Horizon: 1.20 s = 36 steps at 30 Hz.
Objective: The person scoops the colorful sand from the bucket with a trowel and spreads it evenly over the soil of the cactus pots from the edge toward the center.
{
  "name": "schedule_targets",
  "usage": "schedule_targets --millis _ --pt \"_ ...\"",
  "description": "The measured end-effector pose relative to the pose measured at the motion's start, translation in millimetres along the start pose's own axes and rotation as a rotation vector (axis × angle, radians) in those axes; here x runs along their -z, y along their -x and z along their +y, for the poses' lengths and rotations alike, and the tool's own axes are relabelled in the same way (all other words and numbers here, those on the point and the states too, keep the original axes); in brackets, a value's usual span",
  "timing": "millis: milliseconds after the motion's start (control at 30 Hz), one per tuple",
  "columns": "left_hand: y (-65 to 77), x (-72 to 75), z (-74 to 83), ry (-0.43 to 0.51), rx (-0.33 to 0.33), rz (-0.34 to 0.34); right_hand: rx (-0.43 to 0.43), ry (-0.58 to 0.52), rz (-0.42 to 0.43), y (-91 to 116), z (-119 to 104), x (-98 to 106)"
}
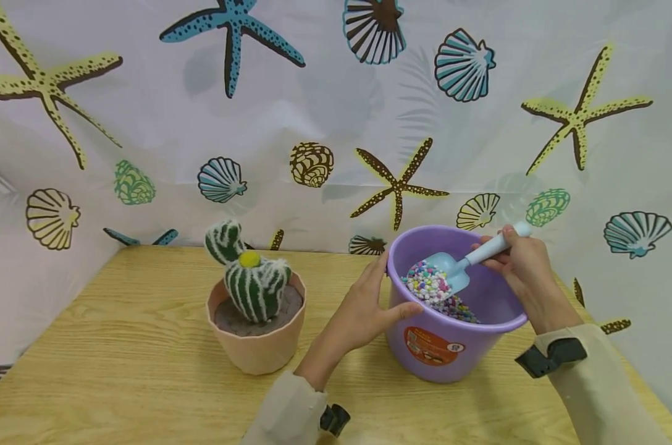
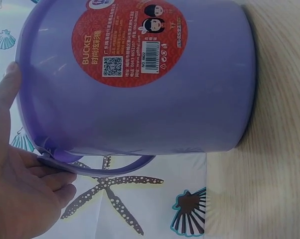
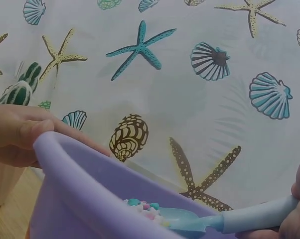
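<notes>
A purple plastic bucket stands on the table, with loose multicolored pebbles inside. Spread against its left side, my left hand holds the bucket, thumb at the front rim and fingers around the side by the carrying handle. Over the bucket's right half, my right hand grips the handle of a light blue toy shovel. The shovel's blade slants down to the left inside the bucket, bearing white, pink and teal pebbles. In the right wrist view the near wall hides the bucket's floor.
Left of my left hand stands a peach pot with grey soil and a fuzzy green cactus topped with yellow. A white sheet printed with starfish and shells hangs behind the wooden table. My sleeves carry black straps.
</notes>
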<state>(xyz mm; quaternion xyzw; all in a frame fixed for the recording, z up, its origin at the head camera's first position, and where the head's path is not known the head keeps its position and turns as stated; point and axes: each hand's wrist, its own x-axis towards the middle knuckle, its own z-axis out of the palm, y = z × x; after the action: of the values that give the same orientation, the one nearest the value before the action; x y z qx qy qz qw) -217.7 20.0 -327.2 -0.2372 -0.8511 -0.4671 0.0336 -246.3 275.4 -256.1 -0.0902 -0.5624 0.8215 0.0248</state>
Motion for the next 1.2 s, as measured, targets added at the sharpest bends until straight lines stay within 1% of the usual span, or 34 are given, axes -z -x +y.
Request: schedule_targets --millis 200,333,567,733,833,1033,1200 --pt "0.5 0.2 1.3 -0.005 -0.015 0.003 0.013 -0.006 0.019 0 0 0" --pt "0.3 0.1 -0.1 -0.006 -0.026 0.012 -0.003 -0.023 0.031 -2 1 -1" --pt "-1.5 0.0 -0.8 -0.048 -0.055 0.027 -0.041 -0.103 0.034 -5 0 1" --pt "-2.8 -0.7 -0.4 -0.045 -0.054 0.035 -0.043 -0.112 0.032 -8 -4 0" --pt "-2.4 -0.1 0.4 -0.039 -0.051 0.026 -0.039 -0.123 0.023 -7 -6 -1" --pt "0.6 5.6 1.9 -0.034 -0.062 -0.024 -0.049 -0.180 0.015 -4 -5 0" --pt "6.7 11.2 0.0 -0.046 -0.083 -0.025 -0.054 -0.237 0.019 -3 -5 -4"
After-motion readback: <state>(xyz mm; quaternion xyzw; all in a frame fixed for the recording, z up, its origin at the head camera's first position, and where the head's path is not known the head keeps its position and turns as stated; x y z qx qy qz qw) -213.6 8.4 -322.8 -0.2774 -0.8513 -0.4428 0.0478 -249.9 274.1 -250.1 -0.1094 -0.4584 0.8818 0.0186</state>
